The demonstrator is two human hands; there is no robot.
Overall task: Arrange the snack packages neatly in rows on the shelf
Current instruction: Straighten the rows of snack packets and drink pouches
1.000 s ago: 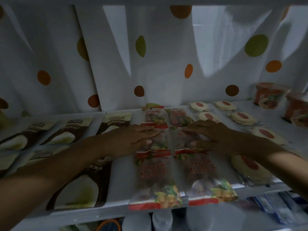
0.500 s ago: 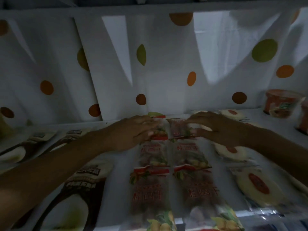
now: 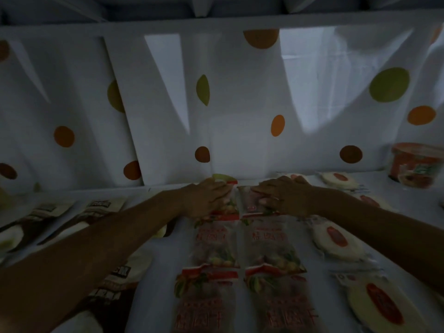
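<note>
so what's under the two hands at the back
The rear two clear snack packs: left hand on one, right hand on the other. Their far halves are covered.

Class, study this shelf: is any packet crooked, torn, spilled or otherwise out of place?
Nothing is plainly spilled or torn. The fruit packets lie in two straight columns, with the left hand and right hand resting on the back pair. The dark packets at left look slanted, perhaps from the wide lens.

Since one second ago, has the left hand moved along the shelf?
Yes. The left hand went toward the back: from the middle red-trimmed packet to the rearmost packet, beside the dotted curtain.
</note>
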